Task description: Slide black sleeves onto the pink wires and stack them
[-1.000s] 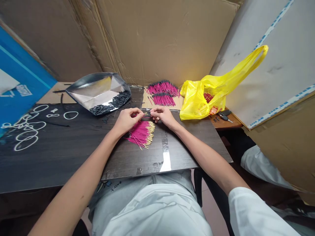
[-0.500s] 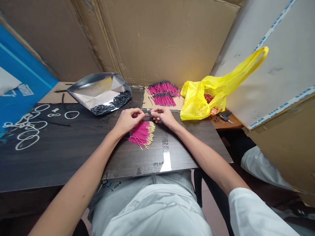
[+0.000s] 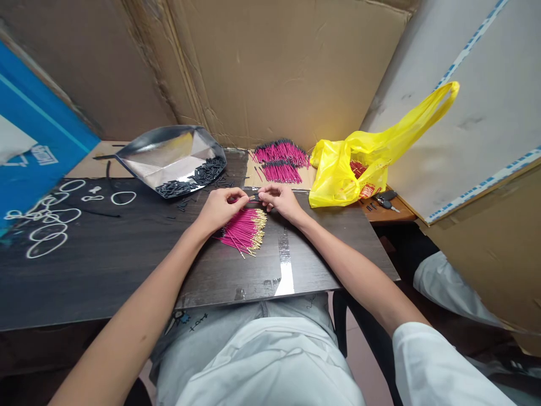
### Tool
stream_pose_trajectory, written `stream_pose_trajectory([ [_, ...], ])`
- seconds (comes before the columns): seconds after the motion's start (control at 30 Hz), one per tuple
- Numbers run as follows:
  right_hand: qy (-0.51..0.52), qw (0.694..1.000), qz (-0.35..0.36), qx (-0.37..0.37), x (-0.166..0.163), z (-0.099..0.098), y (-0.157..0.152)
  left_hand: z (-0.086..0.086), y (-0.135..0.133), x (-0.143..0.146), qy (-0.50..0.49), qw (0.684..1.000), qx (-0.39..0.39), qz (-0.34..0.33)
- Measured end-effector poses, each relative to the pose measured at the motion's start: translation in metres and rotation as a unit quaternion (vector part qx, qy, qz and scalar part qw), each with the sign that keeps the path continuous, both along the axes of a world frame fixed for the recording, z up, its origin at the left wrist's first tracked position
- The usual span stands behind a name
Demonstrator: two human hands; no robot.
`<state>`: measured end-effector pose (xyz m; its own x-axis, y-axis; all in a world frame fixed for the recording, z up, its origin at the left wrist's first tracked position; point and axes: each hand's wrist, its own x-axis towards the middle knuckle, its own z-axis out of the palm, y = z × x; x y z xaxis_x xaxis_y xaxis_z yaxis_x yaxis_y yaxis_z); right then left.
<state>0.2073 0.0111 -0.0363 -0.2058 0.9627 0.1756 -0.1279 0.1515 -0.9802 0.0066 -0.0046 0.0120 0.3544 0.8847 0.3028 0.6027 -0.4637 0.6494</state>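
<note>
My left hand (image 3: pixel 220 206) and my right hand (image 3: pixel 279 201) meet over the dark table (image 3: pixel 127 265), fingertips almost touching. Both are pinched on one thin pink wire with a gold tip (image 3: pixel 252 198) held between them. Just below the hands lies a loose pile of pink wires with gold ends (image 3: pixel 245 229). What the right fingers hold besides the wire is too small to tell.
A silver tray (image 3: pixel 169 158) with small black tubes stands at the back left. Finished pink wires (image 3: pixel 279 160) lie behind the hands. A yellow plastic bag (image 3: pixel 355 163) and keys (image 3: pixel 384 198) sit at the right. White rubber bands (image 3: pixel 46 220) lie at the far left.
</note>
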Motion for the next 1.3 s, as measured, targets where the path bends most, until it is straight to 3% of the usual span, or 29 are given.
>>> stream_pose_trajectory([
  [0.43,-0.027,0.999,-0.003,0.039,-0.0006,0.0008,-0.0039,-0.0031,0.0024,-0.0021,0.005,1.000,0.007,-0.006],
  [1.3,-0.014,1.000,-0.003,0.005,-0.0029,0.0027,-0.0049,-0.0018,0.0019,-0.0019,-0.012,1.000,-0.023,-0.013],
])
